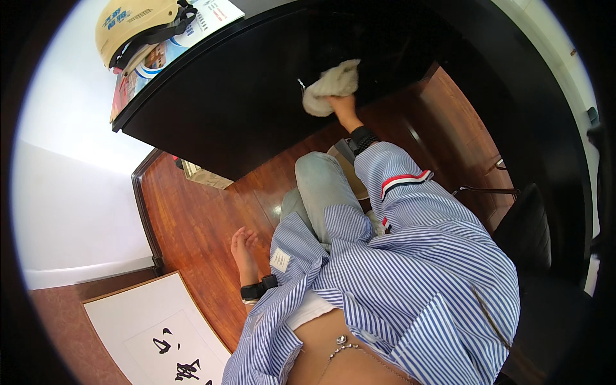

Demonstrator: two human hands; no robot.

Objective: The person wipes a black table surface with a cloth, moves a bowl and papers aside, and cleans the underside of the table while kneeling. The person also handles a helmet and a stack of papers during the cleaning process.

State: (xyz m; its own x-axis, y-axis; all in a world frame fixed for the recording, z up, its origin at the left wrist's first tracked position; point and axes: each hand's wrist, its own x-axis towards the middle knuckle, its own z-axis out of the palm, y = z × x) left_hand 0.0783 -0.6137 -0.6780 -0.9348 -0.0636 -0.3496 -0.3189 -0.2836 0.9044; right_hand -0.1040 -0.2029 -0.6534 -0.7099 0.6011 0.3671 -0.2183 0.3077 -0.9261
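Observation:
My right hand (344,108) grips a cream-coloured, fluffy cleaning cloth (335,85) and holds it against the black front panel (237,96) of a desk or cabinet. The cloth hides most of the fingers. A small metal piece (301,83), perhaps a key or handle, sticks out of the panel just left of the cloth. My left hand (243,247) hangs low over the wooden floor, beside my left knee. Its fingers are loosely bent and a little apart, with nothing in them.
A tan helmet (138,25) with a black strap rests on printed booklets (212,19) atop the black furniture. A box (206,176) stands on the reddish wood floor (192,218) below. Framed calligraphy (154,321) leans at lower left. A black chair (526,224) is at right.

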